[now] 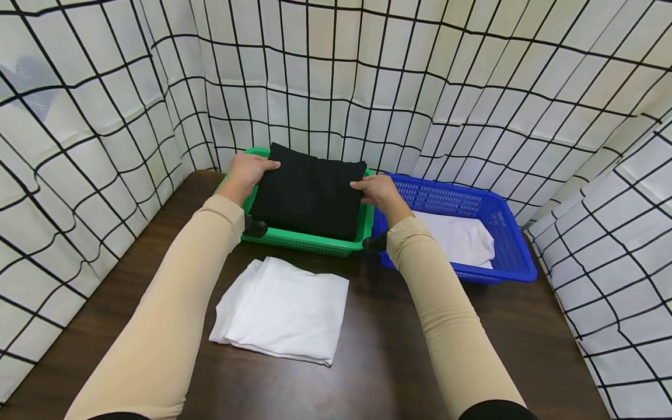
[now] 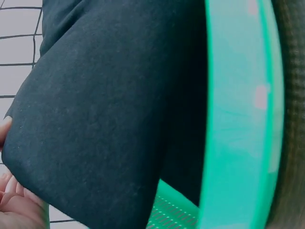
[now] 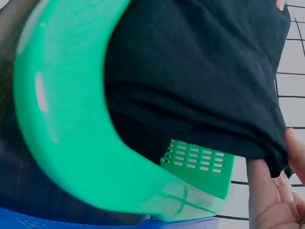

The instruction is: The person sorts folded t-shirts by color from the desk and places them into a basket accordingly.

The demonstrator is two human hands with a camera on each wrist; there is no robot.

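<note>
A folded black cloth is spread between both hands inside the green basket. My left hand pinches its upper left corner, thumb on top. On the other side, my right hand pinches the cloth near its right edge. The left wrist view has the black cloth hanging from thumb and fingers, with the basket's rim beside it. In the right wrist view the fingers lie under the cloth's corner, with the thumb on the other side.
A folded white cloth lies on the brown table in front of the green basket. To the right stands a blue basket with a white cloth in it. Black wire grid over white sheeting encloses the table's back and sides.
</note>
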